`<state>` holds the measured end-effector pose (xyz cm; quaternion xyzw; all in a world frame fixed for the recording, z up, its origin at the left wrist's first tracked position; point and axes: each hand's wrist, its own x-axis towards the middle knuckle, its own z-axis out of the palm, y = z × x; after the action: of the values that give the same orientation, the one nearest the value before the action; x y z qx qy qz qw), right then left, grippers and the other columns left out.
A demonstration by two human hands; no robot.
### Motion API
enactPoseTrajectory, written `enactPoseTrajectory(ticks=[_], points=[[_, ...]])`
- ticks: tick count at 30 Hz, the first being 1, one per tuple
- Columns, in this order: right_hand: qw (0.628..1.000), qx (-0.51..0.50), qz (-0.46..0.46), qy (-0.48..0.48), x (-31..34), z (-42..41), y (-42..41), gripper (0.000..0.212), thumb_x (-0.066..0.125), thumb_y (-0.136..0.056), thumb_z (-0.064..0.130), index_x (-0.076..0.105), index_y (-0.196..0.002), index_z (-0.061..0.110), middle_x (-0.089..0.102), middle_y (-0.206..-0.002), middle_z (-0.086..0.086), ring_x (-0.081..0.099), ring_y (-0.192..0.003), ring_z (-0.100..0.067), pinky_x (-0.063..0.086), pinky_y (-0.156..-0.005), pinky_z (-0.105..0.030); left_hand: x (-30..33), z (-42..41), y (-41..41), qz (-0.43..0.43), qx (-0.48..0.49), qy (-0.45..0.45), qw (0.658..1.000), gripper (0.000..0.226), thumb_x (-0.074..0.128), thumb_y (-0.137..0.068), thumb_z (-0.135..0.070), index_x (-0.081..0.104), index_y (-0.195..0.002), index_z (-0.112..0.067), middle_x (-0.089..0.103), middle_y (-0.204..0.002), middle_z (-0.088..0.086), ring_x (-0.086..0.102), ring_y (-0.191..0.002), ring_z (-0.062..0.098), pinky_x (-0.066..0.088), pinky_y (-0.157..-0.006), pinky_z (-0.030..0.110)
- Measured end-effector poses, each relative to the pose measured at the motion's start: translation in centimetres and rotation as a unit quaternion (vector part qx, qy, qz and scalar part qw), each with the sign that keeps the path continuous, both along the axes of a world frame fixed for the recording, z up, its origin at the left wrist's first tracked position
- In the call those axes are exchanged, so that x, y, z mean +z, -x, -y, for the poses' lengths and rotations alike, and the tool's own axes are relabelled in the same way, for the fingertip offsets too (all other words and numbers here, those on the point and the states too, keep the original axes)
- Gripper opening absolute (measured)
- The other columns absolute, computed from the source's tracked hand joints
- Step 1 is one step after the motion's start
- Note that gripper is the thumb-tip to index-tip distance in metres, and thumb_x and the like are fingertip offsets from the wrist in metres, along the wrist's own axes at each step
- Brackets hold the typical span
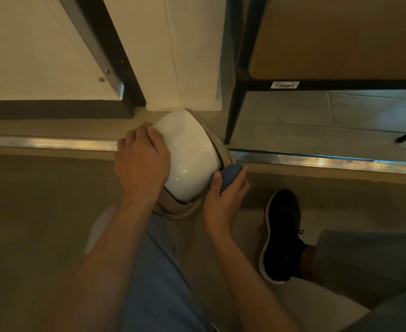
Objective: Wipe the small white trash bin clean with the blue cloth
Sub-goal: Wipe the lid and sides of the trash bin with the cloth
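The right hand point(223, 197) covers most of the blue cloth point(230, 177); the bin's point(190, 154) opening is hidden.

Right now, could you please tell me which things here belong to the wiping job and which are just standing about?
Part of the job:
small white plastic trash bin
blue cloth
left hand
right hand

Just there:
black-framed chair
black shoe
metal floor strip
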<state>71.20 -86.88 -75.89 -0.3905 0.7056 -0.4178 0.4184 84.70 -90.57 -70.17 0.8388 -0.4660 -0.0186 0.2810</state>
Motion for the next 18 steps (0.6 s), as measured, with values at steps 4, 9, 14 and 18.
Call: enactPoseTrajectory(ticks=[4, 9, 14, 18], points=[[0.998, -0.020, 0.063, -0.003, 0.2, -3.4, -2.1, 0.061, 0.046, -0.099, 0.047, 0.038, -0.145, 0.009, 0.048, -0.135, -0.010, 0.049, -0.122, -0.017, 0.041, -0.102, -0.032, -0.2, 0.1, 0.1, 0.010, 0.004, 0.006, 1.000, 0.043, 0.032, -0.106, -0.030, 0.066, -0.123, -0.011, 0.069, -0.113, 0.015, 0.060, -0.101, 0.037, 0.044, -0.079, 0.042], [0.999, -0.010, 0.044, -0.020, -0.6, -2.5, -1.8, 0.060, 0.041, -0.093, 0.050, 0.050, -0.123, -0.001, 0.059, -0.117, -0.019, 0.057, -0.112, -0.033, 0.048, -0.097, -0.053, -0.4, -0.1, -0.3, 0.010, -0.019, -0.005, 1.000, 0.045, 0.029, -0.106, -0.033, 0.062, -0.132, -0.017, 0.067, -0.121, 0.014, 0.060, -0.105, 0.039, 0.046, -0.085, 0.045], [0.999, -0.028, 0.016, -0.034, -1.2, 2.6, 0.3, 0.051, 0.044, -0.102, 0.040, 0.046, -0.141, 0.007, 0.055, -0.136, -0.014, 0.052, -0.129, -0.028, 0.041, -0.109, -0.051, 0.3, -1.0, -0.4, 0.016, -0.061, -0.077, 0.995, 0.050, 0.027, -0.105, -0.054, 0.041, -0.148, -0.033, 0.056, -0.138, 0.012, 0.054, -0.121, 0.040, 0.045, -0.098, 0.051], [0.997, -0.060, 0.042, -0.010, -0.9, 0.7, -0.8, 0.046, 0.046, -0.105, 0.031, 0.042, -0.144, 0.006, 0.052, -0.139, -0.010, 0.049, -0.130, -0.023, 0.038, -0.112, -0.045, 0.9, -1.2, -0.4, 0.029, -0.099, -0.113, 0.988, 0.056, 0.027, -0.100, -0.065, 0.022, -0.153, -0.046, 0.051, -0.145, 0.008, 0.052, -0.126, 0.041, 0.044, -0.101, 0.055]])
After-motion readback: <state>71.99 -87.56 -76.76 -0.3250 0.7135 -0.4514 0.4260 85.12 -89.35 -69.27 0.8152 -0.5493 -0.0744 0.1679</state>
